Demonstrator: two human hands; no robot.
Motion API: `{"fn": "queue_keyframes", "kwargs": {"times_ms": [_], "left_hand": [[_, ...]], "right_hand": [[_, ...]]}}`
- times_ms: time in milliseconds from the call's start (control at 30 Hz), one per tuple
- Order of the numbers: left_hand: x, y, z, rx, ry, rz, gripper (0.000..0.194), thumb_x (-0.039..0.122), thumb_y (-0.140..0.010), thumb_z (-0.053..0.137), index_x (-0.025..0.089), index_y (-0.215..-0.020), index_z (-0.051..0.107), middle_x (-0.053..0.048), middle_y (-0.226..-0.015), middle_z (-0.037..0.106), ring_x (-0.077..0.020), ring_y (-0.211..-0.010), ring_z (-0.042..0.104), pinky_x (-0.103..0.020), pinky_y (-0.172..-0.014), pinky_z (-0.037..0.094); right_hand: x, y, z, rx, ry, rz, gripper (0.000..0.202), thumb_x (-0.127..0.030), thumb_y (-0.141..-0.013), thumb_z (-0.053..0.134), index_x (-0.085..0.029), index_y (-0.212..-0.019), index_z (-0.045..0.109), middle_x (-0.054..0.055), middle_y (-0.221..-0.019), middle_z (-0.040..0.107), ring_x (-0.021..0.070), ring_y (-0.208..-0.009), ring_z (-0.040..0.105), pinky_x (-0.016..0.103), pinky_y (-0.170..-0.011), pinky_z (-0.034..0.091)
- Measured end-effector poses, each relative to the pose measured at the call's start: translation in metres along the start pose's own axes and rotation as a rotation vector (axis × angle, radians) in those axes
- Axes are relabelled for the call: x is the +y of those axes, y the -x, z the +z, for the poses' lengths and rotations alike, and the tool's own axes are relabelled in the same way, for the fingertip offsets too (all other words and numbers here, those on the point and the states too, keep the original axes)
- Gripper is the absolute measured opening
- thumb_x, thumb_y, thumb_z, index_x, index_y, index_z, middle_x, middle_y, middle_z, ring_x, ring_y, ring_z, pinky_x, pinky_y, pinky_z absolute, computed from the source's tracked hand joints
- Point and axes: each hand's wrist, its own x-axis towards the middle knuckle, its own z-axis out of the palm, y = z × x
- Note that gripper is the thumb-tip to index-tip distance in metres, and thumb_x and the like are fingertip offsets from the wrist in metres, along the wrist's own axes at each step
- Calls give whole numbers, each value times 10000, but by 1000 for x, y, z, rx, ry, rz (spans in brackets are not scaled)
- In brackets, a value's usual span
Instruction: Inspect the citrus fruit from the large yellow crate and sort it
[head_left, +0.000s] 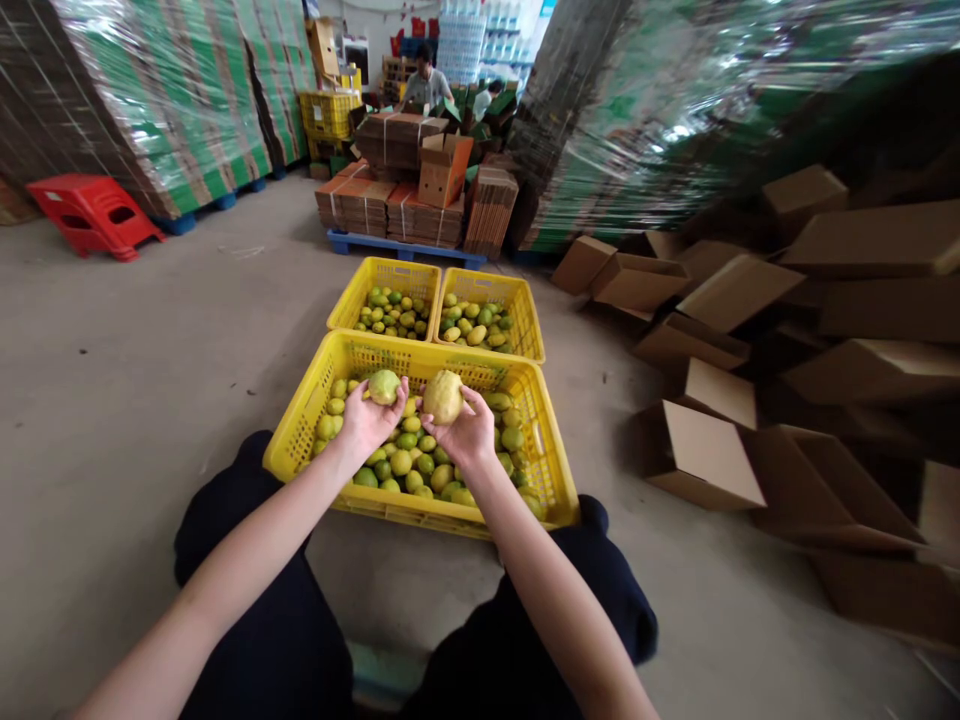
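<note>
Left hand: I see the left hand (372,412) closed around a greenish fruit (384,387), above the large crate (556,455).
Right hand: the right hand (463,425) clasps a larger yellow fruit (442,397), above the same crate.
Beyond the large crate: two smaller yellow crates (534,320), both holding fruit.
My right: open cardboard boxes (709,440) strewn on the floor.
Far left: red stool (94,212).
Background: blue pallet (405,250) under stacked cardboard (424,218); a person (427,85) behind.

A green-yellow fruit (384,387) is held in the left hand (367,418), and a larger yellow fruit (443,397) is cradled in the right hand (466,428). Below both hands, a big yellow crate (553,455) is filled with loose fruits (401,462); beyond them, two smaller-looking crates (491,290) are seen, part-filled.
</note>
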Motion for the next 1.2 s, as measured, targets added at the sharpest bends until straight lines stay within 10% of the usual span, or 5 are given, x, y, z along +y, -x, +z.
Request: {"fn": "queue_keyframes", "kwargs": {"times_ms": [233, 467, 667, 967, 1200], "left_hand": [[-5, 5, 6, -89, -388, 221, 129, 202, -886, 577, 160, -1003, 614, -91, -891, 663, -190, -783, 665, -272, -658, 570], [-3, 26, 7, -430, -818, 609, 521, -86, -511, 798, 198, -934, 690, -30, -1026, 666, -150, -890, 628, -181, -782, 501], [1, 22, 4, -390, -904, 585, 510, 76, -557, 847, 185, -1019, 662, -41, -1108, 646, -162, -931, 627, -223, -806, 507], [15, 15, 0, -388, -667, 43, 469, 362, -828, 519, 155, -1249, 519, -82, -940, 702, -158, -654, 685, -231, -552, 536], [-17, 17, -48, -691, -1218, -448, 487, 471, -803, 638, 230, -1224, 604, -63, -958, 726, -128, -543, 659, -195, -415, 437]], "right_hand": [[-9, -2, 1, 146, 132, -145, 275, -168, -688, 635, -223, -955, 598, 5, -869, 699, 195, -770, 675, 314, -625, 567], [-7, 1, 2, 77, 629, -720, 623, 15, -496, 741, -275, -1043, 664, -40, -1081, 652, 155, -1039, 574, 238, -889, 481], [-6, 3, 5, 68, 646, -615, 566, -122, -555, 807, -287, -1068, 636, -33, -1086, 644, 171, -974, 594, 283, -845, 505], [-13, 14, 11, 50, 432, -206, 498, -467, -682, 678, -202, -1095, 599, 36, -798, 709, 209, -530, 640, 262, -340, 422], [-37, 48, -7, 338, 281, -185, 281, -344, -729, 648, -167, -947, 632, 46, -697, 720, 189, -524, 652, 258, -415, 492]]}}
